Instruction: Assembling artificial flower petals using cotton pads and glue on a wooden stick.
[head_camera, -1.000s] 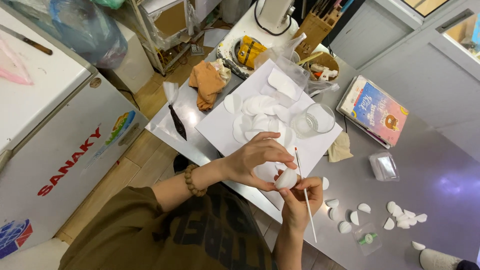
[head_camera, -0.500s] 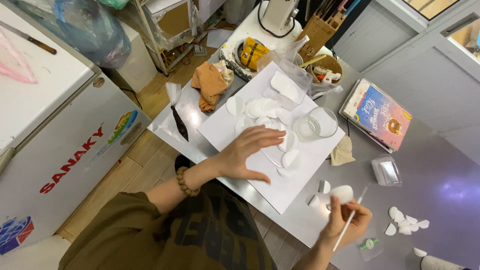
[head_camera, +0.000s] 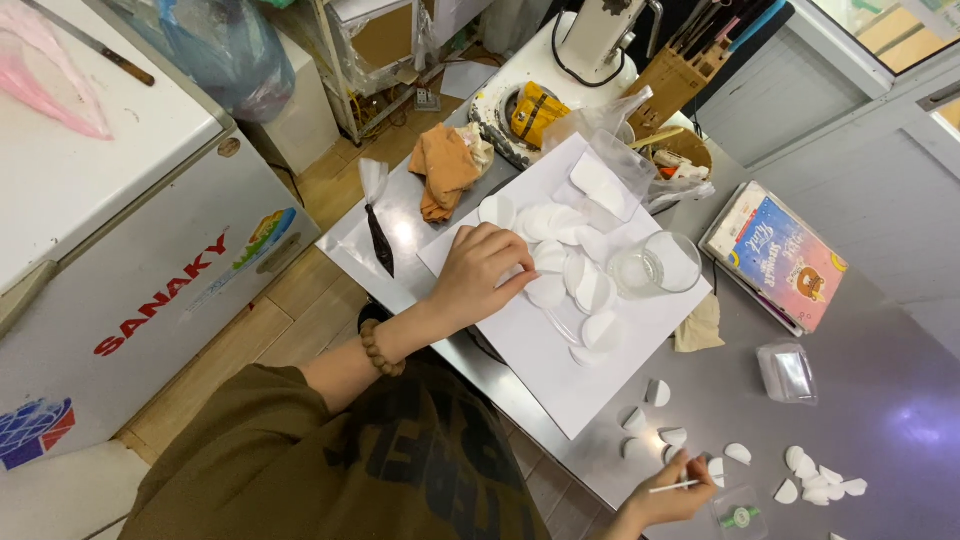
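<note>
My left hand (head_camera: 480, 275) lies on a large white sheet (head_camera: 600, 395), its fingertips resting on a heap of thin white round discs (head_camera: 580, 275). At the table's near edge, my right hand (head_camera: 665, 502) pinches a thin white stick (head_camera: 676, 487). Just above it on the steel table (head_camera: 880, 420), a few folded white half-moon pieces (head_camera: 655, 392) sit in a loose row. More folded pieces (head_camera: 820, 485) lie to their right.
A clear glass bowl (head_camera: 655, 265) stands on the sheet's right side. A dark-filled piping bag (head_camera: 380, 235) and an orange cloth (head_camera: 445, 170) lie to the left. A colourful book (head_camera: 785, 260), a small clear box (head_camera: 787, 372) and a beige napkin (head_camera: 700, 325) are on the right. A white chest freezer (head_camera: 130, 220) stands at far left.
My hands have parted. The right hand carried the folded white piece and stick down to the near edge; the piece is no longer in it. The left hand went back to the discs.
</note>
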